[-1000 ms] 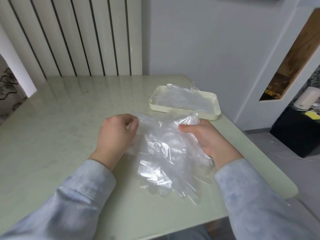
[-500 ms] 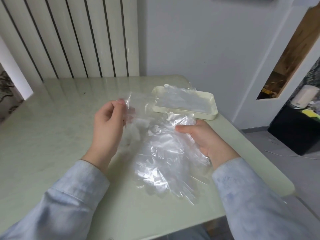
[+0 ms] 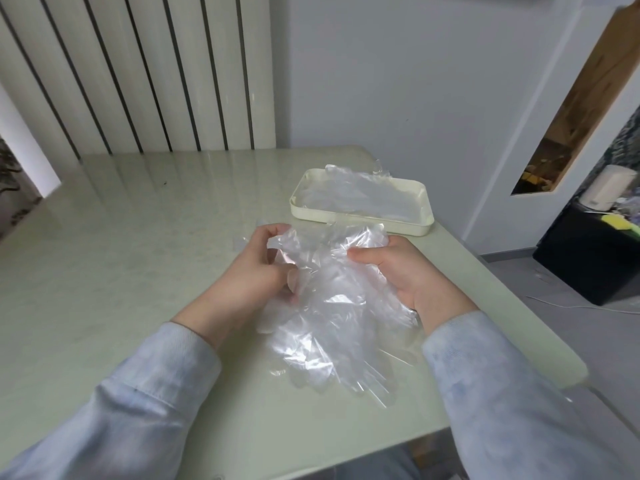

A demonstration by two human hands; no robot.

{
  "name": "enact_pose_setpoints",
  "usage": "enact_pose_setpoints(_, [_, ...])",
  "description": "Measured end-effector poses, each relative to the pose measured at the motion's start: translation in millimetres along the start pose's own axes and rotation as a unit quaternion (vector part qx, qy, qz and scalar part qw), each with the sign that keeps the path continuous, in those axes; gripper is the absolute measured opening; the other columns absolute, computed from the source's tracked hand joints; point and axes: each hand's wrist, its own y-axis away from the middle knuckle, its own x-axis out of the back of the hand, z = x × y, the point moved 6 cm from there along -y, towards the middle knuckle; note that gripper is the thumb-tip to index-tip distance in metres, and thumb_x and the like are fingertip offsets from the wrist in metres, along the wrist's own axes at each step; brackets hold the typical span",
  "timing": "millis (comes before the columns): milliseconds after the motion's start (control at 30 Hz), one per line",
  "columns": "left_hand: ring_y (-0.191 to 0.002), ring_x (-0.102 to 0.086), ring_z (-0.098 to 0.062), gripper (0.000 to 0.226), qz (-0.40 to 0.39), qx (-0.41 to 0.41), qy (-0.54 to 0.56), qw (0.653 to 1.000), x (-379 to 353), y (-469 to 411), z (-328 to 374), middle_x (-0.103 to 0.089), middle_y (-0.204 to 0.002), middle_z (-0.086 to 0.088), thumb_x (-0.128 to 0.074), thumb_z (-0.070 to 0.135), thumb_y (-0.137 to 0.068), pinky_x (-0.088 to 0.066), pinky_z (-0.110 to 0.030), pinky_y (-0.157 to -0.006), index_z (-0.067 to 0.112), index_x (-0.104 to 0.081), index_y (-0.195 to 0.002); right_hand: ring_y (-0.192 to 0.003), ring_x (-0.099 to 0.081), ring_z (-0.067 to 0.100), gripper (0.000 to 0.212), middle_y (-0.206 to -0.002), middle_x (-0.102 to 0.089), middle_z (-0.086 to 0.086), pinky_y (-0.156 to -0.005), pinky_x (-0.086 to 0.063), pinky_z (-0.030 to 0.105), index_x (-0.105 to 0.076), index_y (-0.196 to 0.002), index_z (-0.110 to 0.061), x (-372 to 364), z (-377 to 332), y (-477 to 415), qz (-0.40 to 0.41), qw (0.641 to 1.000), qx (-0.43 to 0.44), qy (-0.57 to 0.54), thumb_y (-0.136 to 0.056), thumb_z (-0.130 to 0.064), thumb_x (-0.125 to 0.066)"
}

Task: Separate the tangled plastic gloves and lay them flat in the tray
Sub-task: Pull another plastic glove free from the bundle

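A bunch of clear plastic gloves (image 3: 332, 317) hangs between my hands above the pale green table, its glove fingers trailing down toward me onto the tabletop. My left hand (image 3: 256, 271) pinches the bunch's upper left edge between thumb and fingers. My right hand (image 3: 405, 275) grips the upper right edge, thumb on top. The cream rectangular tray (image 3: 360, 225) sits just beyond my hands at the table's right side. Flat clear gloves (image 3: 360, 199) lie inside it.
The table (image 3: 138, 244) reaches to a ribbed white wall panel (image 3: 138, 71) at the back. Its right edge drops off just past the tray. A black cabinet (image 3: 588, 251) with a white cylinder on it stands on the floor to the right.
My left hand, which had lifted a glove edge up and to the left, has come back in to the bunch. My right hand kept its grip and rose slightly.
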Motion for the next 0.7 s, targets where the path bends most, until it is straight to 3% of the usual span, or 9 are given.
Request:
enact_pose_setpoints(67, [-0.065,-0.063,-0.031,0.051,-0.002,0.003,0.019,1.0,-3.6,0.5,-3.1,-0.063,-0.088,-0.009,-0.055,-0.001,-0.088,-0.053,-0.04,-0.065,0.033,-0.057,-0.127,-0.098,-0.073,0.031,0.028,-0.111,-0.075,0.017,-0.083,-0.054,0.037,-0.073,-0.111,-0.006,-0.6,-0.7,0.6,-0.004,1.0,0.003,-0.004,-0.084,-0.012,-0.08])
enact_pose_setpoints(133, [-0.067,-0.06,-0.031,0.031,0.005,0.041,0.137,0.99,-10.2,4.0,-5.2,-0.064,-0.088,-0.014,-0.054,0.003,-0.091,-0.049,-0.04,-0.06,0.022,-0.064,-0.113,-0.095,-0.072,0.03,0.028,-0.106,-0.076,0.015,-0.081,-0.054,0.036,-0.073,-0.11,-0.004,-0.6,-0.8,1.1,-0.003,1.0,0.005,-0.003,-0.085,-0.012,-0.079])
enact_pose_setpoints(200, [-0.064,-0.061,-0.029,0.006,0.019,0.048,0.162,0.985,-11.1,4.2,-4.1,-0.065,-0.085,-0.015,-0.064,0.016,-0.096,-0.047,-0.035,-0.055,0.011,-0.063,-0.099,-0.101,-0.073,0.032,0.028,-0.108,-0.076,0.016,-0.087,-0.056,0.041,-0.074,-0.11,-0.005,-0.8,-0.8,0.9,-0.002,1.0,0.007,-0.004,-0.084,-0.012,-0.08])
enact_pose_setpoints(267, [-0.061,-0.063,-0.025,0.022,0.019,0.023,0.104,0.994,-8.2,1.7,-2.1,-0.066,-0.082,-0.014,-0.07,0.026,-0.095,-0.045,-0.03,-0.053,0.007,-0.062,-0.087,-0.106,-0.072,0.035,0.028,-0.111,-0.075,0.018,-0.096,-0.054,0.049,-0.074,-0.11,-0.005,-1.4,0.2,0.4,-0.004,1.0,0.005,-0.005,-0.083,-0.013,-0.081])
enact_pose_setpoints(333, [-0.054,-0.06,-0.021,0.021,0.018,0.002,0.092,0.996,-5.5,0.2,1.6,-0.064,-0.08,-0.018,-0.068,0.013,-0.095,-0.044,-0.025,-0.049,0.003,-0.058,-0.08,-0.106,-0.072,0.036,0.028,-0.11,-0.075,0.018,-0.095,-0.054,0.049,-0.074,-0.109,-0.005,-1.6,0.3,0.4,-0.004,1.0,0.006,-0.009,-0.083,-0.013,-0.081])
enact_pose_setpoints(400, [-0.055,-0.056,-0.022,0.029,-0.04,-0.013,0.128,0.991,-8.0,2.3,6.3,-0.061,-0.084,-0.022,-0.068,0.0,-0.09,-0.044,-0.025,-0.048,0.004,-0.045,-0.073,-0.102,-0.073,0.035,0.026,-0.106,-0.076,0.016,-0.093,-0.056,0.048,-0.075,-0.108,-0.006,-2.2,-1.2,1.2,-0.007,1.0,0.012,-0.01,-0.084,-0.012,-0.08])
enact_pose_setpoints(467, [-0.062,-0.063,-0.022,0.037,-0.118,-0.036,0.178,0.976,-15.3,8.7,16.7,-0.067,-0.089,-0.02,-0.066,-0.003,-0.083,-0.048,-0.029,-0.052,0.011,-0.034,-0.072,-0.092,-0.075,0.032,0.019,-0.096,-0.078,0.012,-0.087,-0.057,0.044,-0.076,-0.104,-0.007,-2.5,-2.0,1.2,-0.013,1.0,0.019,-0.019,-0.085,-0.01,-0.078])
enact_pose_setpoints(567, [-0.068,-0.072,-0.017,0.037,-0.111,-0.05,0.181,0.976,-14.3,10.3,20.9,-0.077,-0.087,-0.009,-0.056,-0.016,-0.085,-0.054,-0.026,-0.059,0.015,-0.038,-0.073,-0.075,-0.072,0.025,0.008,-0.077,-0.075,0.003,-0.081,-0.054,0.041,-0.075,-0.094,-0.011,-2.4,-1.8,1.8,-0.013,1.0,0.019,-0.017,-0.086,-0.01,-0.077])
enact_pose_setpoints(700, [-0.066,-0.07,-0.023,0.03,-0.112,0.02,0.183,0.977,-20.9,9.9,7.7,-0.076,-0.092,-0.011,-0.058,-0.017,-0.085,-0.056,-0.028,-0.056,0.006,-0.055,-0.104,-0.096,-0.073,0.037,0.028,-0.101,-0.076,0.02,-0.089,-0.057,0.051,-0.077,-0.102,-0.004,-4.6,-2.8,3.4,-0.007,1.0,0.012,-0.005,-0.077,-0.015,-0.083])
